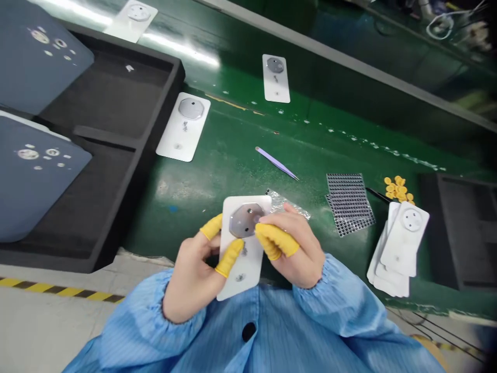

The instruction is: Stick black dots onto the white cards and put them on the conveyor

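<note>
My left hand (pixel 202 264), with yellow finger cots on thumb and finger, grips the left edge of a white rounded panel (pixel 248 267). The panel carries a grey octagonal piece (pixel 240 220) with small black dots near its upper end. My right hand (pixel 291 241), also in yellow finger cots, is closed at the right side of that octagon, fingertips touching or almost touching it. Whether something small sits in those fingertips I cannot make out. Just behind the right hand lies a crumpled clear plastic sheet (pixel 289 204). Purple tweezers (pixel 276 163) rest on the green bench beyond.
Sheets of small black dots (pixel 349 202), yellow finger cots (pixel 398 189) and stacked white panels (pixel 404 243) lie at right, beside a black tray (pixel 466 228). A large black tray (pixel 155 124) with blue-grey plates (pixel 34 176) stands left. More white panels (pixel 182 129) lie on the green bench (pixel 229 140).
</note>
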{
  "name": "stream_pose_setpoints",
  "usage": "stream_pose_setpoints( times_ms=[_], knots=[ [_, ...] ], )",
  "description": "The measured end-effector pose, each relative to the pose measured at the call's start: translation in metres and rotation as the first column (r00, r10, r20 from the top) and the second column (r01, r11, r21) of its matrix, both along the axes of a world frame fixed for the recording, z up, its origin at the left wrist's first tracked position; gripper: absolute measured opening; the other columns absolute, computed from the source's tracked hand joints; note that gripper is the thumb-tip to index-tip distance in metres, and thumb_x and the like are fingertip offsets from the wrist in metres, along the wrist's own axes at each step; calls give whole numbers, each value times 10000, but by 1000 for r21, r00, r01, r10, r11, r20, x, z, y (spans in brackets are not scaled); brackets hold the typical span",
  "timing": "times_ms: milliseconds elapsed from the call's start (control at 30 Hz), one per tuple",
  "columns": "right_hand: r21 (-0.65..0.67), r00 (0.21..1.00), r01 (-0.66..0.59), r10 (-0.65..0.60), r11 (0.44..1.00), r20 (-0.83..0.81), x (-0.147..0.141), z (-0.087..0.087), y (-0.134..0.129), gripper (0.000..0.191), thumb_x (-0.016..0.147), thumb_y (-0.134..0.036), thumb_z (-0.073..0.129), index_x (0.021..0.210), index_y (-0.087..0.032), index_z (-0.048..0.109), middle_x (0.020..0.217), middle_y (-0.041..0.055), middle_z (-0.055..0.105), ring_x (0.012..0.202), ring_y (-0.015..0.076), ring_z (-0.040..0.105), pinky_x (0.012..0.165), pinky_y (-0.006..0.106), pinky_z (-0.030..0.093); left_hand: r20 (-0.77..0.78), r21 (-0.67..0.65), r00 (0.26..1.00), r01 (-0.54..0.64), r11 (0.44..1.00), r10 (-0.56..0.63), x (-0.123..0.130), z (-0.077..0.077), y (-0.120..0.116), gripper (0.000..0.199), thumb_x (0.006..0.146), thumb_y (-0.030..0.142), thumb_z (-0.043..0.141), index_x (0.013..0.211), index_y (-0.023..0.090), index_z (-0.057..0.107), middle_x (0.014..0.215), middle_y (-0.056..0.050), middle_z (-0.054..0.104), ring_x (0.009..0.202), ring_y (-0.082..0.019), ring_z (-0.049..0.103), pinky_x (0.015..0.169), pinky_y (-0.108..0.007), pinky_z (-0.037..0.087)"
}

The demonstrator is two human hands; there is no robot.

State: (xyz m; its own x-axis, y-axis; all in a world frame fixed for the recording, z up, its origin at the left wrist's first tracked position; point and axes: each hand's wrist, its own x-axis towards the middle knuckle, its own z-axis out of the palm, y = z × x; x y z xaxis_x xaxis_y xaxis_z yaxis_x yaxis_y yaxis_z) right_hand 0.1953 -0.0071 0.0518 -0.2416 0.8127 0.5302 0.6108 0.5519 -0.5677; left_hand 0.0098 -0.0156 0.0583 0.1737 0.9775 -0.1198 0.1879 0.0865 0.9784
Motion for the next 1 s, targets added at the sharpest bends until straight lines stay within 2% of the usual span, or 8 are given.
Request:
stream_pose_setpoints(
  times_ms=[100,200,333,500,667,800,900,1000],
  knots=[
    [-8,994,-83,84,997,72,-1,15,-2,265,921,-114,449,1153,-161,568,1024,56,702,1020,157,636,1068,384,433,12,115,998,55,992,-57,14,2,-3,383,731,59,662,1064,247,637,687,74,715,545,-89,646,527,-129,521],
    [52,983,-97,88,994,162,3,13,-7,256,917,-113,439,1118,-133,597,1076,82,696,1112,178,602,1099,398,394,9,162,997,72,984,-75,17,3,-6,352,721,56,652,1009,259,639,642,90,688,546,-84,633,537,-127,515],
    [97,961,-124,95,988,261,11,3,-14,249,904,-141,462,1104,-131,611,1195,129,646,1218,234,536,1087,459,396,12,136,994,106,985,-108,16,1,-6,286,705,84,677,947,232,643,681,68,705,545,-91,636,535,-145,525],
    [89,962,-163,139,983,234,16,1,-13,269,896,-180,470,1115,-92,600,1236,194,599,1255,282,502,1025,482,460,26,92,986,161,983,-164,19,3,-3,184,713,115,690,868,203,641,709,44,718,565,-97,651,549,-153,537],
    [93,968,-162,140,982,209,14,4,-13,376,946,-307,399,1182,-64,562,1247,233,573,1248,314,501,979,525,489,-64,188,991,131,973,-121,21,3,-2,157,698,121,669,819,207,618,676,52,709,558,-102,659,533,-156,521],
    [19,964,-136,128,990,232,8,1,-16,448,955,-314,393,1325,-71,463,1386,234,461,1315,329,424,979,540,489,-140,230,988,94,969,-63,20,2,-4,123,678,97,630,725,195,575,624,34,694,527,-121,650,502,-178,508],
    [-28,972,-163,165,986,167,7,-7,-16,504,945,-288,406,1395,-62,378,1459,226,367,1347,335,380,997,547,479,-131,200,990,71,977,-45,24,-2,-3,122,673,91,638,687,187,565,570,31,666,487,-122,623,468,-185,485],
    [-31,990,-141,141,990,28,10,-17,-14,495,925,-261,442,1408,-166,392,1486,139,359,1324,309,419,1014,543,467,76,29,995,70,997,-72,30,-7,1,244,699,83,660,916,190,626,545,56,650,446,-108,597,438,-171,472]
  ],
)
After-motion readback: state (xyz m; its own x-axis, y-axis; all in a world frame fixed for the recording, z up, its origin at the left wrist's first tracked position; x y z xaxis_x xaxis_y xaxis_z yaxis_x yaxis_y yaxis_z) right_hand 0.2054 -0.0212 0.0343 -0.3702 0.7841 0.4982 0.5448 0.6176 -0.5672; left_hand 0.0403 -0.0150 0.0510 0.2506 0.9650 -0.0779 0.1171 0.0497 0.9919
